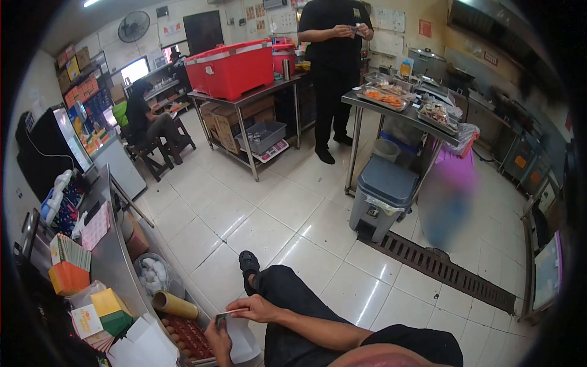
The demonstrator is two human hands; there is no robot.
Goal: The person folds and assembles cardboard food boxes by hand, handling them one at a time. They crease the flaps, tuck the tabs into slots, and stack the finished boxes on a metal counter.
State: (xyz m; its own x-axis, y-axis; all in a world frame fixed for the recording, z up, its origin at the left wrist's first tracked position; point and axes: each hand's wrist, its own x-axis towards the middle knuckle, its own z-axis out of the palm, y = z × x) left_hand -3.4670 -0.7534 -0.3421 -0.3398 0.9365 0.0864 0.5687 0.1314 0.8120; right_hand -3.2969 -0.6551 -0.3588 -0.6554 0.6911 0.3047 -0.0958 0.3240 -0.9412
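Low in the view, my left hand [218, 340] and my right hand [259, 309] meet at a small folded paper piece [231, 312] with a pale edge. My right fingers pinch that edge, while my left hand grips it from the near side, where a bit of dark green shows. Its exact kind I cannot tell. Just below hangs a white paper sheet [243, 340], overlapping my left hand in this view. Beside my left hand lie a tray of eggs [183, 336], a brown tape-like roll [175, 304] and white sheets [143, 342].
Folded printed cartons [110, 312] stack on the steel counter [116, 251] at left. A grey bin [384, 189] stands by a floor drain [440, 269]. One person [335, 67] stands beyond, near a red cooler [231, 68]; another person [150, 116] sits at back left. Food trays [384, 98] rest on a steel table.
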